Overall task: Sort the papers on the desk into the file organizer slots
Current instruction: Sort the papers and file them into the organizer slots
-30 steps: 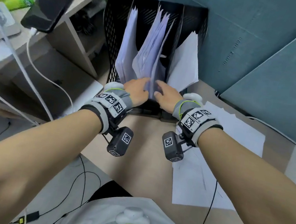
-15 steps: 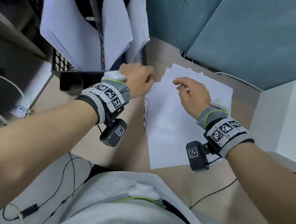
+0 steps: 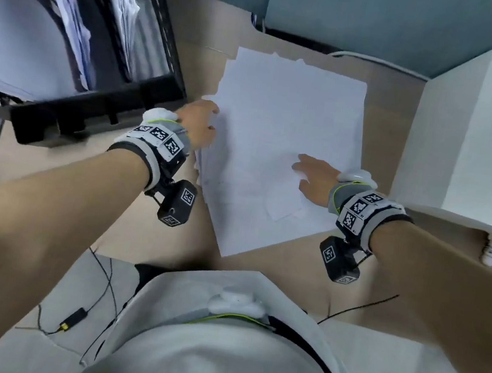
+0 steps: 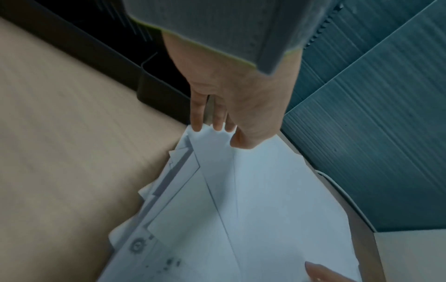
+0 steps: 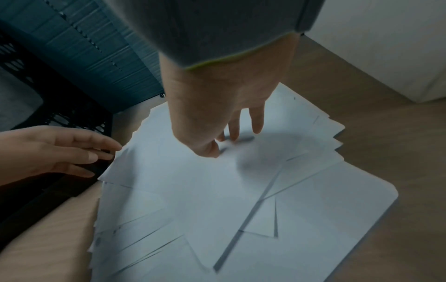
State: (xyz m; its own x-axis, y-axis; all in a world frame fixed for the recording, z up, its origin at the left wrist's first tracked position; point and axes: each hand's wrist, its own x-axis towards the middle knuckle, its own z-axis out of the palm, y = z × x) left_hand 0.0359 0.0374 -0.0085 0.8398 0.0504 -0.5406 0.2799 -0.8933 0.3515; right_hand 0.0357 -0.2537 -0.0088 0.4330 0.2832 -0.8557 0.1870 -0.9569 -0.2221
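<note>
Teal ribbed partition panels [image 3: 391,19] behind light wood desk [image 3: 386,111]; white box [image 3: 468,139] at right; black cables [image 3: 101,292] on pale floor.

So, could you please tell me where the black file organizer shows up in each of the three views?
Head: the file organizer fills the upper left, left of the paper stack.
Left wrist: its black base runs along the upper left, behind the left hand.
Right wrist: its mesh wall is at the left edge.
Shared landmark: the paper stack's edge beside it.

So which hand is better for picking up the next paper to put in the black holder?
Probably the left hand: its fingertips already touch the paper stack's edge beside the file organizer. The right hand rests fingertips on top, farther away.
</note>
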